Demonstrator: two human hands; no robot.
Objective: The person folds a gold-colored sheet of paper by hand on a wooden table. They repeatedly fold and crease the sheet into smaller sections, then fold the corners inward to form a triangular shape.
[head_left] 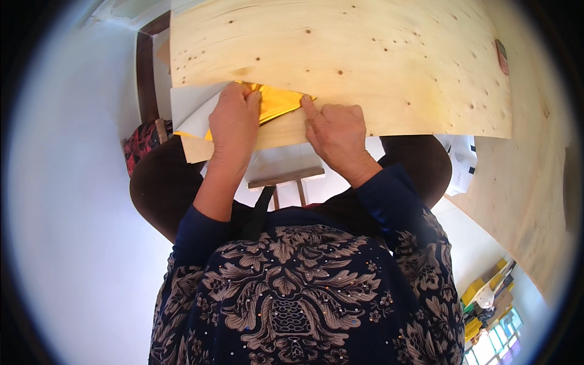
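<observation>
A sheet of gold foil paper with a whitish back lies folded near the front edge of a wooden board. Its pale side shows at the left, and the gold part narrows to a point at the right. My left hand is closed on the paper, thumb and fingers pinched together at the fold. With its index finger stretched out, my right hand presses the pointed end against the board. The other fingers of that hand curl loosely and hold nothing. What lies under my left palm is hidden.
The pale knotted plywood board spans my knees, and a second wooden surface adjoins it at the right. A small red object lies near the far right edge. Below stands a wooden stool or frame. Yellow items are piled lower right.
</observation>
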